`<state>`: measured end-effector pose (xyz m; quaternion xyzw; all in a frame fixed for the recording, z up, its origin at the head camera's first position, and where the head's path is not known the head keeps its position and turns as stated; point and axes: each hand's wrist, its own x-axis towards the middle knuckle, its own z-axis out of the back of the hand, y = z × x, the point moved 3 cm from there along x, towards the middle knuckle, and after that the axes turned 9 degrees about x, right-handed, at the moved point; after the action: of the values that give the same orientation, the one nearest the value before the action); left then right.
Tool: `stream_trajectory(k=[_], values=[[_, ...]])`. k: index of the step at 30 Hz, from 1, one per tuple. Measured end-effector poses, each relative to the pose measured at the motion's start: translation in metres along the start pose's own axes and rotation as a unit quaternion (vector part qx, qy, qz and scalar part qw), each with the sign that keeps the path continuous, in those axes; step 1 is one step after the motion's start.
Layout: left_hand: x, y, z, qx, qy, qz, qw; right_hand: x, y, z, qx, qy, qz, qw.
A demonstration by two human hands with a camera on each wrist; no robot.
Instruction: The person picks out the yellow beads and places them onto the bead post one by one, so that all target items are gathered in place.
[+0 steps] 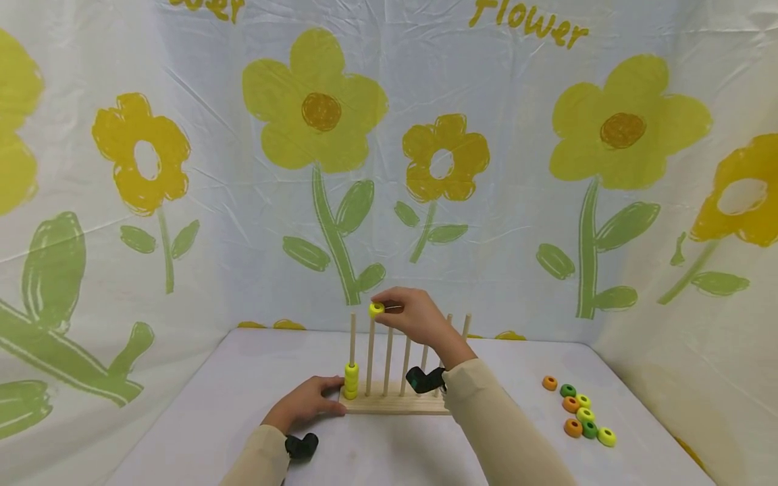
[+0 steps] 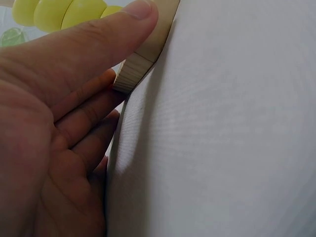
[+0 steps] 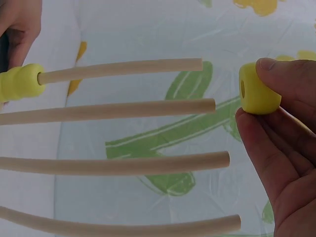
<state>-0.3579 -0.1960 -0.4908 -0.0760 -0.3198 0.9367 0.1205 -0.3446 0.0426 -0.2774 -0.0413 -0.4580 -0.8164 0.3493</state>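
Note:
My right hand pinches a yellow bead between thumb and fingers, its hole turned toward the pegs. In the head view the bead is at the top of the second peg from the left; the right wrist view shows a small gap between bead and peg tips. Yellow beads are stacked on the leftmost peg. My left hand grips the left end of the wooden base, thumb at the front and fingers behind. The right forearm covers the base's right end.
On the table to the right lie several loose beads: orange, green and yellow. More bare pegs stand to the right along the base. A flower-printed cloth hangs behind.

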Motion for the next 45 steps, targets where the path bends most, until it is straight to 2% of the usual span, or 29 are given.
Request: stream_trajectory(k=[6,27,34,45], values=[[0.0,0.002,0.0,-0.003,0.001,-0.009,1.0,0.007,0.002,-0.005,0.004,0.005,-0.006,1.0],[0.001,0.002,0.0,-0.006,0.001,-0.001,1.0,0.027,0.006,-0.023,0.008,0.003,-0.008,0.9999],[0.0,0.001,-0.001,0.002,-0.003,-0.01,0.9999,0.031,0.008,-0.029,0.013,0.011,-0.001,0.9999],[0.004,0.005,-0.002,0.007,-0.007,-0.024,0.9997,0.034,0.003,-0.032,-0.001,0.013,-0.018,0.9997]])
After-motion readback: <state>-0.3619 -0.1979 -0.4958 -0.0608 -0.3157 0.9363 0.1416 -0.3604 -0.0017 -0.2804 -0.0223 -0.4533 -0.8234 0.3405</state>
